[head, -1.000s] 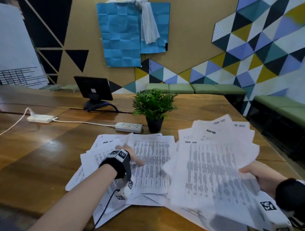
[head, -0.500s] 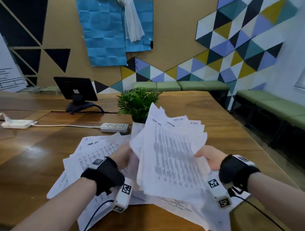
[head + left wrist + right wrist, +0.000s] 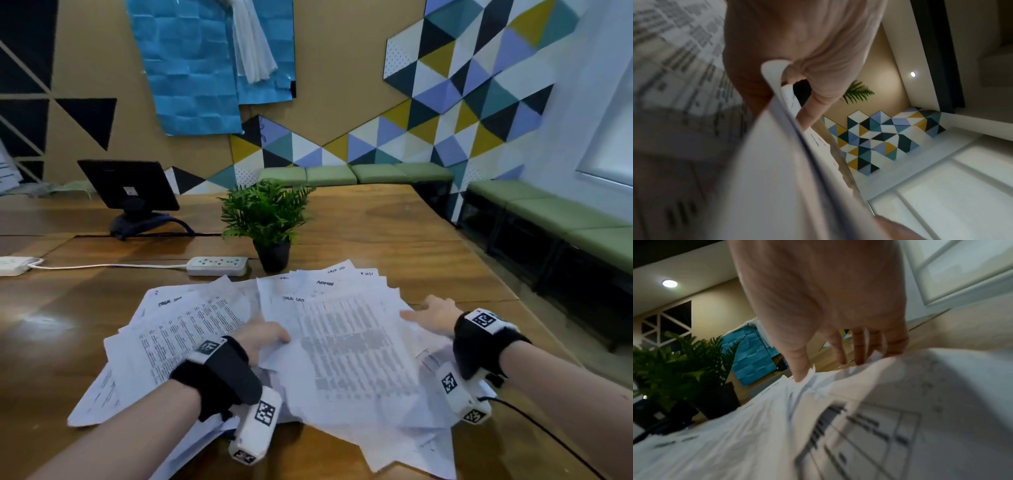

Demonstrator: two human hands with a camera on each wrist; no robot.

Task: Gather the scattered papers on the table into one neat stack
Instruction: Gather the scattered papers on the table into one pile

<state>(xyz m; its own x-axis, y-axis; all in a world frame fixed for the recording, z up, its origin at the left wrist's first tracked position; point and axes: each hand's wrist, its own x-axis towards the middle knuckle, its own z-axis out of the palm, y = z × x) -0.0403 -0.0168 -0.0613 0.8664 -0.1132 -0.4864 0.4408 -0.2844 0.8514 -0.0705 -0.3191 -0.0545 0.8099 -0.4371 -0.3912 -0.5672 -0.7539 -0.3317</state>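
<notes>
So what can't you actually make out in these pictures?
- Table text on the papers: blurred in all views.
- Left hand fingers: head view, tucked under a sheet edge; its grip shows only in the wrist view.
- Sheets beneath the top layer: covered, count unknown.
- Black stand cable end: cut off behind the potted plant.

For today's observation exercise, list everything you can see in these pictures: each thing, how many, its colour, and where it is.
papers: many, white with print, fanned loosely over the near table
table: one, brown wood
potted plant: one, green in a black pot, behind the papers
power strips: two, white, left of the plant
tablet on stand: one, black, far left
benches: green, along the walls
blue sheet: one, on the wall
left hand: grips a bundle of papers
right hand: fingers spread, on the papers' right edge
</notes>
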